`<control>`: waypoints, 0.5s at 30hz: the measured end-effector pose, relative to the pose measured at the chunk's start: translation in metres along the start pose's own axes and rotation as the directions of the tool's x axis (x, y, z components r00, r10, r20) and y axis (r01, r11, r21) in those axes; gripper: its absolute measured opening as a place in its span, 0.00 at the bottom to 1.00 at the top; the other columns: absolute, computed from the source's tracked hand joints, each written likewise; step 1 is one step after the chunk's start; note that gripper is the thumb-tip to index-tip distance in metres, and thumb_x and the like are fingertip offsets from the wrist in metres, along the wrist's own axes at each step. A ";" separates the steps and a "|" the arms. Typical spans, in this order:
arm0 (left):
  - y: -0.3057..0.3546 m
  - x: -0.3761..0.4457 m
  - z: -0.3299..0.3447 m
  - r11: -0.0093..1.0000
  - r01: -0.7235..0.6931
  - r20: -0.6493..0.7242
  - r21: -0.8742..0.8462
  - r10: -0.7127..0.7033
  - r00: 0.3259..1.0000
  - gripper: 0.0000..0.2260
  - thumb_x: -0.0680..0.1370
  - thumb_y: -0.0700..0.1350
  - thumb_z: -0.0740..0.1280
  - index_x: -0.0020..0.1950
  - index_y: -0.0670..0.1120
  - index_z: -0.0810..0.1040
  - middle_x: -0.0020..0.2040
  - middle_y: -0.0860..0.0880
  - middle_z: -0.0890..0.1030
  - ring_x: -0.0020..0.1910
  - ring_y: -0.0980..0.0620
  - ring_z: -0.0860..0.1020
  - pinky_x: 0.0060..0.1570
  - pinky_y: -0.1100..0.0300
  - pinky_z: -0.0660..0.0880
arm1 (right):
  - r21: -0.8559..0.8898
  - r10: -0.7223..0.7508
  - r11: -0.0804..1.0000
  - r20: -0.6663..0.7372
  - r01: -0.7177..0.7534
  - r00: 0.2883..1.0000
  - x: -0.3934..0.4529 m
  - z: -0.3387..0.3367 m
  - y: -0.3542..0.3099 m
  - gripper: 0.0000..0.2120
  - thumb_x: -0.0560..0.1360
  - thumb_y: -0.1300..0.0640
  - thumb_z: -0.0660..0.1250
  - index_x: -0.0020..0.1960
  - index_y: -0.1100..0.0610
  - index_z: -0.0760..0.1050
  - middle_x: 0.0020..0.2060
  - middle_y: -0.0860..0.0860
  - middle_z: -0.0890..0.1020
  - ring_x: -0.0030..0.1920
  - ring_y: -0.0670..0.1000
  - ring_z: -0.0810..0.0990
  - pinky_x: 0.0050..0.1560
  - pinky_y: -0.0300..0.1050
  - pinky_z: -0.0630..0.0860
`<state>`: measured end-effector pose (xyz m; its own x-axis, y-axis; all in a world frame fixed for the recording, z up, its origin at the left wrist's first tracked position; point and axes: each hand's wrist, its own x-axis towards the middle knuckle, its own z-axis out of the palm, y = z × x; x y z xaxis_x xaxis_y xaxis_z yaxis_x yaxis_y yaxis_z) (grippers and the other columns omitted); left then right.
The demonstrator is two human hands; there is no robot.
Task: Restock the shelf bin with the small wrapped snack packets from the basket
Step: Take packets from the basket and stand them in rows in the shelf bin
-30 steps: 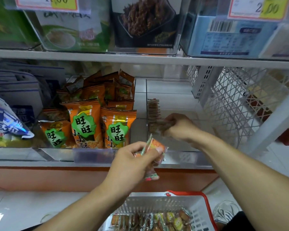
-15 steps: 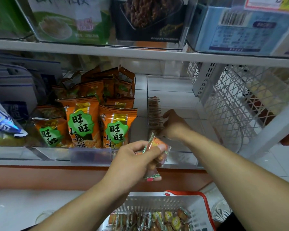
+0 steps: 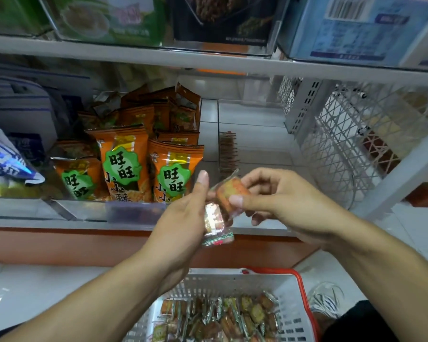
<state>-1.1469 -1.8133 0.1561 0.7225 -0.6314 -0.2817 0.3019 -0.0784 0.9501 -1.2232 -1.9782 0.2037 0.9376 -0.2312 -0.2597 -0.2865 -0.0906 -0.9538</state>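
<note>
My left hand (image 3: 183, 218) holds a small stack of wrapped snack packets (image 3: 216, 225) in front of the shelf edge. My right hand (image 3: 282, 206) pinches the top orange packet (image 3: 230, 191) of that stack between thumb and fingers. Behind the hands stands the clear shelf bin (image 3: 255, 134), with a row of brown packets (image 3: 227, 151) lined up against its left wall. Below, the white basket with a red handle (image 3: 292, 324) holds several more wrapped packets (image 3: 220, 319).
Orange snack bags (image 3: 124, 164) fill the bin to the left. A blue-white bag (image 3: 3, 166) lies at far left. A white wire mesh panel (image 3: 344, 144) closes the shelf on the right. An upper shelf (image 3: 208, 60) carries boxed goods.
My right hand has come back out of the clear bin, toward me, and now grips the top packet held by my left hand. The camera has tilted slightly down.
</note>
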 end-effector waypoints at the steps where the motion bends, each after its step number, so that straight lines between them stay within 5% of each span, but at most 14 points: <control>1: -0.001 -0.001 0.001 0.999 -0.031 -0.053 0.011 0.031 0.998 0.28 0.75 0.73 0.55 0.52 0.56 0.86 0.50 0.49 0.88 0.54 0.51 0.85 0.64 0.42 0.76 | 0.130 0.044 0.990 0.036 -0.048 0.998 -0.002 0.004 -0.001 0.17 0.67 0.59 0.78 0.52 0.62 0.77 0.41 0.63 0.84 0.37 0.51 0.81 0.34 0.41 0.78; 4: -0.001 -0.004 0.003 0.984 -0.173 -0.258 0.038 0.177 0.950 0.28 0.72 0.74 0.53 0.46 0.56 0.83 0.41 0.48 0.87 0.42 0.51 0.86 0.49 0.49 0.82 | 0.291 0.083 0.952 0.063 -0.097 0.995 -0.009 0.029 0.005 0.20 0.63 0.57 0.78 0.51 0.61 0.74 0.39 0.59 0.83 0.36 0.51 0.81 0.34 0.43 0.80; 7: 0.001 -0.005 0.001 0.962 -0.263 -0.374 0.070 0.269 0.887 0.29 0.72 0.74 0.50 0.45 0.55 0.80 0.38 0.50 0.86 0.36 0.52 0.85 0.35 0.58 0.82 | 0.355 0.153 0.920 0.070 -0.167 0.986 -0.013 0.053 0.018 0.24 0.63 0.53 0.78 0.54 0.60 0.76 0.42 0.56 0.84 0.41 0.52 0.85 0.45 0.50 0.84; 12: 0.002 -0.008 0.000 0.964 -0.263 -0.307 0.032 0.260 0.916 0.35 0.65 0.82 0.51 0.47 0.58 0.81 0.42 0.53 0.87 0.40 0.53 0.86 0.36 0.60 0.82 | 0.357 0.072 0.925 0.173 -0.131 0.982 -0.012 0.055 0.023 0.11 0.72 0.59 0.77 0.54 0.56 0.83 0.50 0.56 0.86 0.49 0.54 0.86 0.50 0.48 0.83; 15: 0.005 -0.006 -0.004 0.962 -0.272 -0.324 0.027 0.266 0.908 0.32 0.68 0.81 0.56 0.49 0.57 0.82 0.45 0.52 0.87 0.45 0.51 0.86 0.43 0.53 0.84 | 0.117 -0.112 0.987 -0.019 0.114 0.993 -0.009 0.050 0.024 0.14 0.68 0.58 0.79 0.51 0.51 0.82 0.45 0.50 0.86 0.41 0.47 0.83 0.43 0.45 0.81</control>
<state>-1.1477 -1.8070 0.1620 0.9376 -0.3446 -0.0463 0.0769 0.0758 0.9942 -1.2286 -1.9301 0.1753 0.9598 -0.2384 -0.1480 -0.1530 -0.0027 -0.9882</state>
